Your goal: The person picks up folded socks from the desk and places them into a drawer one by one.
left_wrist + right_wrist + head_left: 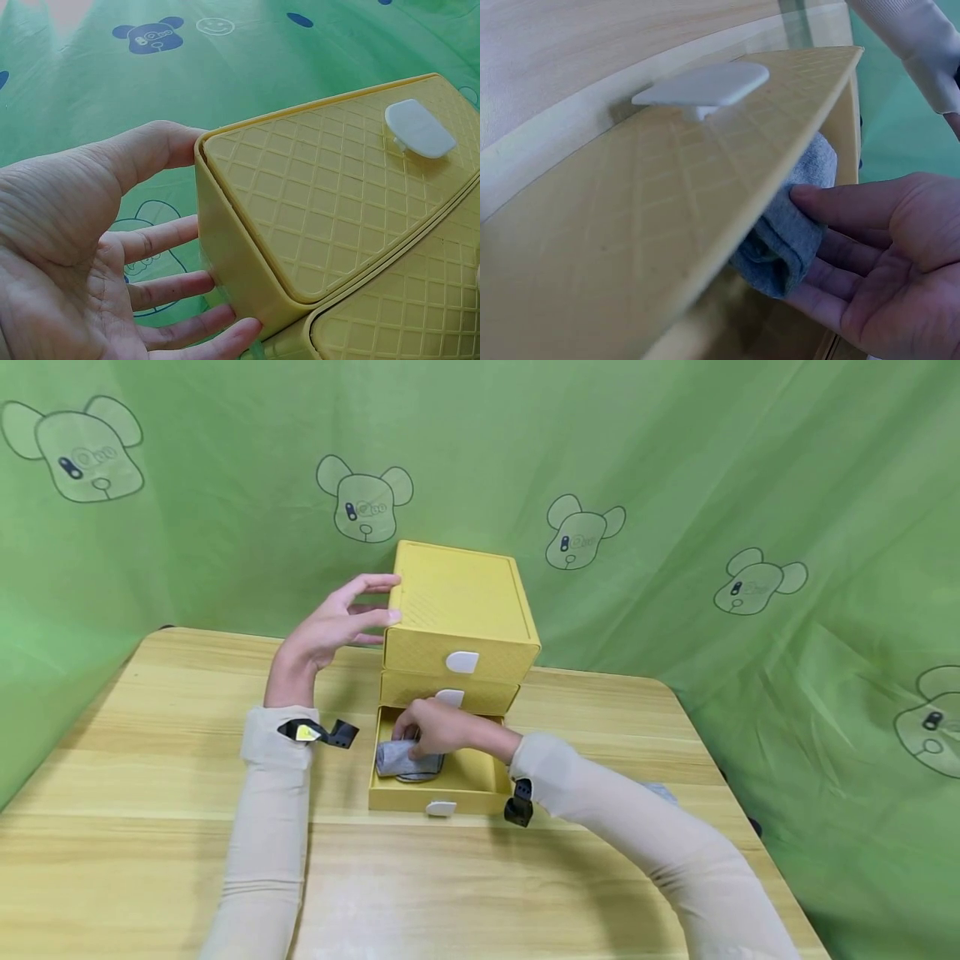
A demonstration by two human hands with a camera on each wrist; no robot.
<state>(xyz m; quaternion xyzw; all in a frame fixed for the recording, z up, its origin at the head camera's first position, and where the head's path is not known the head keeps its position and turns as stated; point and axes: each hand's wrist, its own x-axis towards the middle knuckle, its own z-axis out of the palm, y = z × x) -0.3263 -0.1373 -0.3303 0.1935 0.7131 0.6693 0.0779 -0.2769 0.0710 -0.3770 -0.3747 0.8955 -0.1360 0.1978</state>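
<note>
A yellow drawer unit (pixel 465 589) stands on the table, its bottom drawer (pixel 480 772) pulled out toward me. My left hand (pixel 322 627) steadies the unit's left side, thumb and spread fingers against the top box. In the left wrist view those fingers (pixel 172 286) reach along the side wall. Inside the drawer, at its left, lies a rolled grey sock (pixel 393 758). My right hand (pixel 442 727) holds this sock between thumb and fingers. The right wrist view shows the grey roll (pixel 784 225) behind the drawer front (pixel 667 187), which hides part of it.
White tab handles (pixel 462 662) stick out from the drawer fronts. The middle drawer (pixel 487 693) stands above the pulled-out one. A piece of grey cloth (pixel 660 792) shows on the wooden table (pixel 150 777) past my right sleeve. Green curtains (pixel 480 427) surround the table.
</note>
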